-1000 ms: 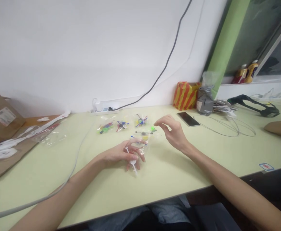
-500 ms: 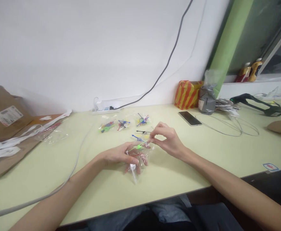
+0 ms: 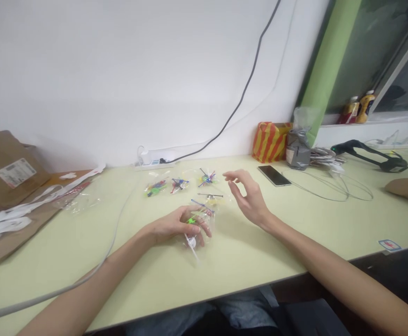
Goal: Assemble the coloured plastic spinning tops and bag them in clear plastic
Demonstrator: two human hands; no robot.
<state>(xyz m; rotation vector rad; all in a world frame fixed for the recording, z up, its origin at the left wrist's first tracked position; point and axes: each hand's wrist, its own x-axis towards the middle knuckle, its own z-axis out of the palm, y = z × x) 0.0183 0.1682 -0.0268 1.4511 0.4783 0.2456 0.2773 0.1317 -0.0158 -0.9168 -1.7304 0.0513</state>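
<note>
My left hand (image 3: 181, 225) is closed on a clear plastic bag (image 3: 204, 239) holding small plastic arrow spinners, among them a white arrow spinner (image 3: 191, 242) and a green arrow spinner (image 3: 191, 220). Its fingers partly hide the contents. Just beyond it lie a black arrow spinner (image 3: 210, 195) and a blue arrow spinner (image 3: 200, 204). My right hand (image 3: 247, 196) hovers to the right of these, thumb and fingers apart, with nothing in it. Farther back sit three small bags of coloured spinners: a left bag (image 3: 155, 187), a middle bag (image 3: 179, 184) and a right bag (image 3: 207, 178).
A phone (image 3: 274, 176) lies to the right, near a striped bag (image 3: 270, 142) and a coiled white cable (image 3: 347, 191). On the left are a brown paper bag (image 3: 10, 163) and white straps (image 3: 4, 224). A grey cable (image 3: 99, 266) crosses my left forearm.
My right hand has let go of what it pinched near the bag, opened its fingers and moved slightly right and up. The left hand keeps its hold on the bag.
</note>
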